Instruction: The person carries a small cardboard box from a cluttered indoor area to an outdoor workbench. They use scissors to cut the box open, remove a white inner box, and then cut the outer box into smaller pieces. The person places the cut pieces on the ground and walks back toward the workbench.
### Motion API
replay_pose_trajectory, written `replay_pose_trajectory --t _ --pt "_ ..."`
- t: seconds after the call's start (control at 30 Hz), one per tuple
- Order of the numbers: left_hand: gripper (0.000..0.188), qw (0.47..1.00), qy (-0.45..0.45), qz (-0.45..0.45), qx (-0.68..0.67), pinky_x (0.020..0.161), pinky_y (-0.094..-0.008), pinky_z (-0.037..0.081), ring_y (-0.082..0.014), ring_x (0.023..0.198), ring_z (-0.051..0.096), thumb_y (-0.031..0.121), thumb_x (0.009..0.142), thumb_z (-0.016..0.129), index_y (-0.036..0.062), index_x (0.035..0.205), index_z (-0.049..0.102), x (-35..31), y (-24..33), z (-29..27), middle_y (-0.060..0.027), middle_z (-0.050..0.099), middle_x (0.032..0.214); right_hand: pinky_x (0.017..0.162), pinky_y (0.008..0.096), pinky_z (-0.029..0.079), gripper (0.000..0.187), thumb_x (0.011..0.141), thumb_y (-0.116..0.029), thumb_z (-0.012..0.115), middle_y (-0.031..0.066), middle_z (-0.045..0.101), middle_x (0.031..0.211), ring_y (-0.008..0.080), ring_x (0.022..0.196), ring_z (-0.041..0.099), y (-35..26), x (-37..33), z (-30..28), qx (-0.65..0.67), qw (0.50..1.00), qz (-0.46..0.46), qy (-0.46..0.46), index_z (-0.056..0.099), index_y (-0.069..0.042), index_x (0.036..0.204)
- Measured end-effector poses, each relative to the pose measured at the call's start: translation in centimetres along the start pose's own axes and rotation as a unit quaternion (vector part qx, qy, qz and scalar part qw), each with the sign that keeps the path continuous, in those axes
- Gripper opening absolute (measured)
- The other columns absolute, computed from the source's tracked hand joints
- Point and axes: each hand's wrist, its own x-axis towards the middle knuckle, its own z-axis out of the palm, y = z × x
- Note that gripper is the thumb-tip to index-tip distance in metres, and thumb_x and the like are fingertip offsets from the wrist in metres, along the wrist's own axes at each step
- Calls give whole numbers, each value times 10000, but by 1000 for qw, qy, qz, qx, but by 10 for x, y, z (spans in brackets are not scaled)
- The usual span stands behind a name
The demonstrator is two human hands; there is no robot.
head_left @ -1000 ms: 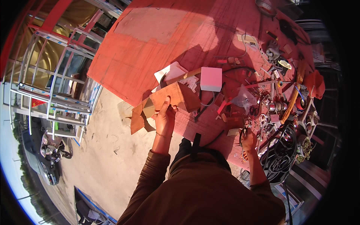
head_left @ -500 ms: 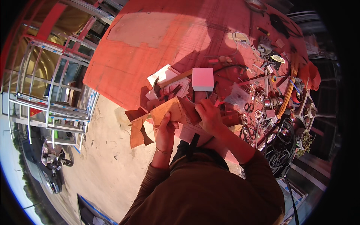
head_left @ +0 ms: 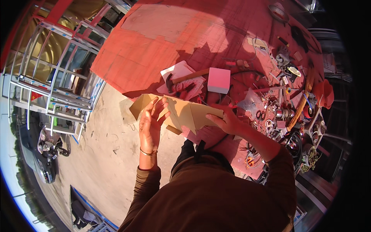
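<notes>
A strip of brown cardboard (head_left: pixel 195 116) with creases and torn edges stretches across in front of me, above the near edge of the red table (head_left: pixel 127 62). At its right end my right hand (head_left: pixel 228 120) grips it, thumb on the near face. My left hand (head_left: pixel 150 123) is in front of the left part, its fingers spread and apart. Whether those fingertips touch the cardboard, I cannot tell. Just beyond lie a hammer (head_left: pixel 192 75) with a wooden handle and some white papers (head_left: pixel 177 70). A white block-shaped box (head_left: pixel 219 80) stands beside the hammer.
Crowding the table's right side are scissors (head_left: pixel 260 115), an orange cord bundle (head_left: pixel 299 106), black cables (head_left: pixel 294 144) and many small metal parts. An orange-red hat-like thing (head_left: pixel 324 94) sits at the far right. Metal frames (head_left: pixel 50 92) stand left, over pale concrete floor (head_left: pixel 104 154).
The folded cardboard has been opened out into a long strip. My left hand has let go and spread its fingers, while my right hand has moved right and slightly down. The view has shifted slightly.
</notes>
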Motion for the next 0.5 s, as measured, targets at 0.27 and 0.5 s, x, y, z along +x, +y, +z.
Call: replay_pose_trajectory --t 0.27,0.5 --pt "702 864 16 94 494 1191 -451 347 -361 1463 412 219 927 771 -5 1502 436 10 -8 -58 -204 470 1552 936 315 511 350 998 -173 691 14 695 1184 113 1078 632 1 16 -11 286 945 129 90 628 -32 1312" --pt "1116 818 -30 67 570 1230 -502 293 -487 1525 206 113 765 806 32 1636 113 -50 -51 -37 -302 186 1651 983 344 490 466 982 -189 700 29 640 1270 154 1169 617 -24 15 24 470 854 165 148 548 -50 1400"
